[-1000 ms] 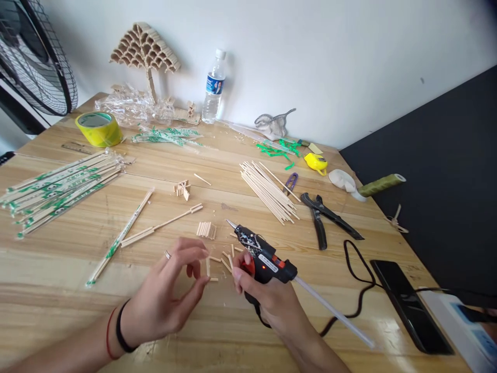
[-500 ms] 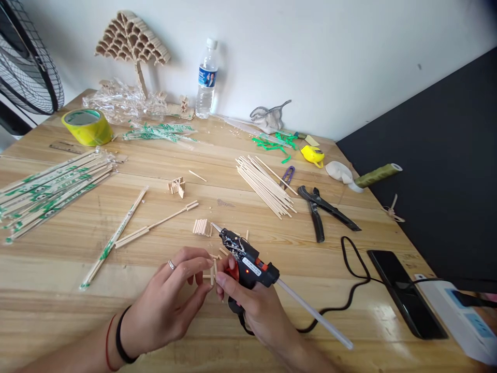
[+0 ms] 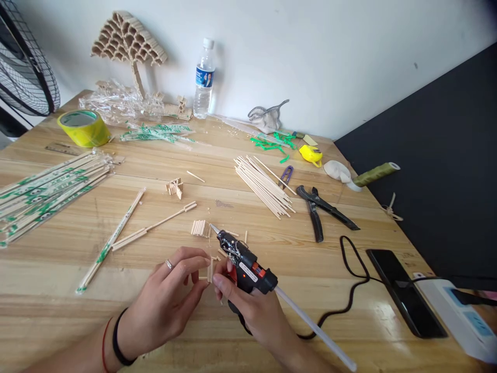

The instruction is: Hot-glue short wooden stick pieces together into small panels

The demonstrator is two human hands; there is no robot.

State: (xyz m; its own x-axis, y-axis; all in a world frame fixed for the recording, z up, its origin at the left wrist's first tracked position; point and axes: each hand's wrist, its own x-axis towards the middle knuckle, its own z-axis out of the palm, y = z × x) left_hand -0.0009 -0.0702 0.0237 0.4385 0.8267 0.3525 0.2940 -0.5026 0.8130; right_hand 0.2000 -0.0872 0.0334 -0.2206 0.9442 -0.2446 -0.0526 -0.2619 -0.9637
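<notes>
My left hand [image 3: 171,290] is closed, its thumb and fingers pinching short wooden stick pieces [image 3: 210,270]. Wrapped around a black hot glue gun [image 3: 244,264], my right hand [image 3: 248,300] also has its thumb and fingertips against the same pieces. The gun's nozzle points up and left, with a clear glue stick [image 3: 314,326] jutting from its back and a small red light on its side. Just beyond the nozzle lies a small block of short sticks glued side by side [image 3: 200,228]. A few loose cut pieces rest behind the hands, partly hidden by the gun.
Bare sticks [image 3: 264,186] lie in a pile mid-table, beside black cutters [image 3: 316,207]. Wrapped chopsticks [image 3: 54,189] and yellow tape [image 3: 83,128] are at left. A stick-built tree [image 3: 130,49] and a bottle [image 3: 204,80] stand by the wall. A phone [image 3: 406,292] and power strip [image 3: 458,316] sit right.
The two short pieces between my fingertips have come together. My hands and the glue gun have shifted only slightly; the whole view has moved a little.
</notes>
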